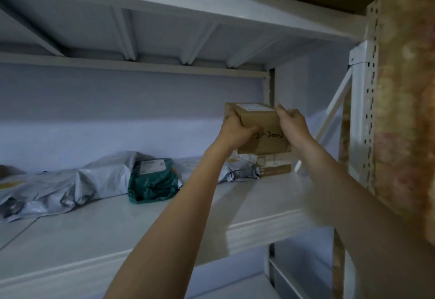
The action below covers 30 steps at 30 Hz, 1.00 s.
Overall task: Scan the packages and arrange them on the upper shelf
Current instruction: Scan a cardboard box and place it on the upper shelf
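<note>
A brown cardboard box point(261, 129) with a white label on top and handwriting on its front is held up at the right end of the white shelf point(263, 225). My left hand point(235, 129) grips its left side and my right hand point(293, 124) grips its right side. The box sits on or just above another cardboard box point(276, 168) at the back right of the shelf; contact is hidden by my arms.
Grey plastic mailer bags point(61, 185) and a green mailer bag point(153, 181) with a white label lie along the back of the shelf. A perforated metal upright point(367, 120) and a patterned wall stand at the right. Another shelf runs overhead.
</note>
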Motion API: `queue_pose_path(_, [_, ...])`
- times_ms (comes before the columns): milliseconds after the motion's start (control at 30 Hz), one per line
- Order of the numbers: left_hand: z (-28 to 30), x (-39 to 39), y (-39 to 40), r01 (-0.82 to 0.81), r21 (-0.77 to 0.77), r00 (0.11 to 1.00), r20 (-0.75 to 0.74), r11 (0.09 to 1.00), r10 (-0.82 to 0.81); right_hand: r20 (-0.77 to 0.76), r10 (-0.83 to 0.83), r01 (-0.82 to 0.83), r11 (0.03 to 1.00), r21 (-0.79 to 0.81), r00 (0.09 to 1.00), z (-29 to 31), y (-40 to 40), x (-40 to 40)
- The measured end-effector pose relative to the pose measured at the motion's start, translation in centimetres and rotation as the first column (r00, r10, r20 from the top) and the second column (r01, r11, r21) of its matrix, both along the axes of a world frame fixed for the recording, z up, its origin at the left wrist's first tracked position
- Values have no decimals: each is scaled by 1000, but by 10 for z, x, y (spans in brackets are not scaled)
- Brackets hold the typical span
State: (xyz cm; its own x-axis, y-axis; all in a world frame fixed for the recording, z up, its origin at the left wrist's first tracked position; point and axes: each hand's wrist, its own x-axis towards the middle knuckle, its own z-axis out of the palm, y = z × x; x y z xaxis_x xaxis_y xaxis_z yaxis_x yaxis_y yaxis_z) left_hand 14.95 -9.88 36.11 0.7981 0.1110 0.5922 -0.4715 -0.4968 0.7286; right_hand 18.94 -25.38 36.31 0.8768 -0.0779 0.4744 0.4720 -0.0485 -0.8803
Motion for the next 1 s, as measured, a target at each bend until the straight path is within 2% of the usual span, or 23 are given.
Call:
queue_pose_path(133, [10,37,-8,1,-70,1000,-5,998,-1,-71,150,-151,989,-6,986,18,-10,28])
queue_pose_path(433, [4,92,-25,-140,-11,990,17,990,141,-93,112,-108,993,54,989,11,-15,87])
queue_pose_path(600, [4,116,-30,-135,-32,991,-4,990,135,-81,87,-87,996,9,993,11,-23,118])
queue_pose_path(700, [4,129,-30,-139,2,990,-25,990,139,-102,57,-58,998,-9,993,13,-27,153])
queue_pose_path(800, [3,144,-31,-210,67,977,-25,975,212,-105,-10,13,1000,24,994,19,-19,153])
queue_pose_path(900, [1,154,-31,-286,103,956,-33,953,290,-87,-141,137,989,-54,986,26,-10,162])
queue_pose_path(1000, [1,164,-29,-351,172,932,-32,920,362,-110,-158,151,986,-69,981,29,-4,174])
